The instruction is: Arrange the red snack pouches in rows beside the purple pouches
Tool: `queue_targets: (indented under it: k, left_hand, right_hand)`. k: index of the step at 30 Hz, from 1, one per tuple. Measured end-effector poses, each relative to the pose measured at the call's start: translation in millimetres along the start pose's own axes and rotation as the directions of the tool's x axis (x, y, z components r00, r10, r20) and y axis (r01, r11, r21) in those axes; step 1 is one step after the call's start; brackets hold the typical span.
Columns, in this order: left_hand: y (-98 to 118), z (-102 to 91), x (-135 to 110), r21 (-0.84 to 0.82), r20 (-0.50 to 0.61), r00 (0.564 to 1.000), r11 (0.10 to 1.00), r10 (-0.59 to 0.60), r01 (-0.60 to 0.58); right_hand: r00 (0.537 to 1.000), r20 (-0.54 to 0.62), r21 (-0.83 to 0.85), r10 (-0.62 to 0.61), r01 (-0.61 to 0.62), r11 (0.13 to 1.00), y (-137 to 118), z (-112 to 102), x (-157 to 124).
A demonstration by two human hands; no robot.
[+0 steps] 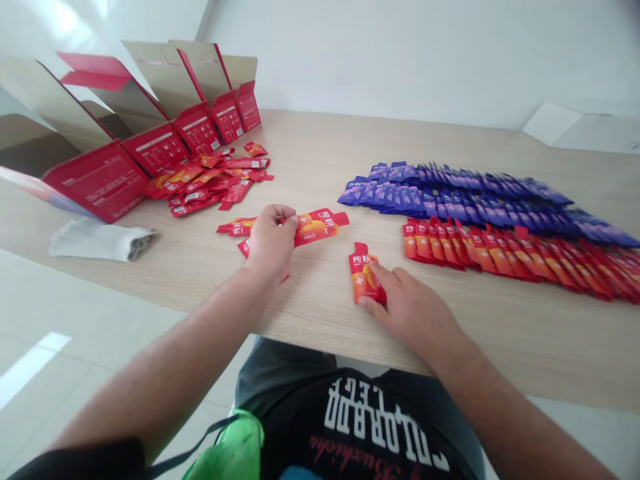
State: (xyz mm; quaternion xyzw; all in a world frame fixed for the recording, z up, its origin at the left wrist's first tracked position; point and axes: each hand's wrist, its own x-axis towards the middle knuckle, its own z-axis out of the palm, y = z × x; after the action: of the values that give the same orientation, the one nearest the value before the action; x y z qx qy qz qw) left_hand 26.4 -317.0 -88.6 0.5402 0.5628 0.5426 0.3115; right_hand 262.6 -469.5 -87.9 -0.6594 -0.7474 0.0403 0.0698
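My left hand [274, 241] is closed on a red sachet [320, 227] with orange fruit printed on it, its narrow spout end pointing right. More red sachets [235, 227] lie beside and partly under that hand. Between thumb and fingers, my right hand [403, 300] grips another red sachet [364, 272], spout end away from me, low over the table or touching it; I cannot tell which. Whether more sachets are stacked beneath it is unclear. To the right runs a row of overlapping red sachets [480, 250], with rows of purple sachets [400, 197] behind it.
Several open red cartons [170, 150] stand at the back left, flaps up. A loose pile of red sachets [205, 183] lies before them. A folded white cloth item [103, 240] rests near the left edge. A white box-like object [583, 127] sits at the back right of the wooden table [310, 147].
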Motion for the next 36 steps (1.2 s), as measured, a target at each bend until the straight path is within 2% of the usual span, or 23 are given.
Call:
queue_targets:
  k: [1,3,5,7,10,12,15,18,21,23,24,25,27,29,31,33,36]
  left_hand:
    - [0.9,1.1,-8.8,0.019,0.04,0.999,1.0,-0.016,0.016]
    - [4.5,-0.2,-30.2,0.082,0.205,0.978,0.996,-0.04,0.023]
    - [10.4,-6.2,-51.7,0.174,0.41,0.911,0.984,-0.051,-0.023]
    - [17.4,-14.6,-67.9,0.245,0.538,0.843,0.96,-0.015,-0.14]
    - [24.8,-24.0,-80.4,0.298,0.631,0.767,0.878,0.113,-0.375]
    - [25.7,-25.3,-84.0,0.34,0.69,0.708,0.796,0.15,-0.501]
    - [23.3,-24.0,-86.6,0.376,0.735,0.657,0.707,0.165,-0.599]
    - [21.4,-30.9,-83.3,0.361,0.726,0.659,0.705,0.199,-0.61]
    - [19.5,-54.9,-67.6,0.433,0.65,0.731,0.688,0.209,-0.582]
    - [16.4,-78.3,-50.6,0.543,0.583,0.788,0.626,0.2,-0.56]
    - [14.1,-90.6,-41.0,0.592,0.569,0.799,0.578,0.193,-0.561]
    - [11.2,-102.2,-31.4,0.619,0.588,0.788,0.524,0.184,-0.585]
    - [4.6,-120.9,-13.8,0.599,0.684,0.711,0.433,0.16,-0.673]
    - [-1.3,-130.7,-1.5,0.524,0.783,0.61,0.399,0.122,-0.752]
    - [-4.2,-131.2,3.6,0.456,0.84,0.533,0.402,0.101,-0.794]
    - [-3.5,-124.5,1.8,0.419,0.861,0.498,0.408,0.107,-0.811]
    - [0.7,-109.0,-8.6,0.428,0.851,0.507,0.38,0.134,-0.82]
  right_hand:
    - [1.0,0.0,0.003,0.0,0.0,1.0,-1.4,0.6,0.3]
    - [1.0,-0.002,0.014,-0.002,0.002,1.0,-3.1,1.8,0.6]
    - [1.0,-0.006,0.027,-0.008,0.008,1.0,-2.8,3.1,0.5]
    - [1.0,-0.012,0.036,-0.012,0.012,0.999,-1.3,4.1,0.4]
    - [1.0,-0.006,0.042,-0.012,0.012,0.999,1.2,4.8,1.1]
    - [1.0,0.001,0.049,-0.014,0.014,0.999,1.9,4.7,1.9]
    - [0.999,-0.013,0.077,-0.04,0.041,0.996,2.6,4.4,1.2]
    - [0.997,-0.056,0.111,-0.058,0.064,0.992,5.1,5.3,-4.1]
    - [0.993,-0.102,0.155,-0.055,0.071,0.985,11.5,7.8,-12.3]
    - [0.991,-0.123,0.19,-0.055,0.078,0.979,17.1,10.0,-17.1]
    - [0.989,-0.134,0.206,-0.054,0.081,0.975,19.6,11.1,-18.8]
    - [0.988,-0.145,0.218,-0.051,0.082,0.972,21.8,12.2,-20.1]
    - [0.986,-0.16,0.231,-0.041,0.078,0.97,24.6,14.1,-21.3]
    - [0.986,-0.165,0.233,-0.031,0.07,0.97,25.5,15.5,-21.2]
    - [0.985,-0.172,0.229,-0.022,0.062,0.972,25.3,16.5,-20.8]
    - [0.983,-0.185,0.228,-0.012,0.055,0.972,25.1,17.1,-20.7]
    - [0.98,-0.201,0.246,-0.005,0.055,0.968,25.6,17.0,-21.4]
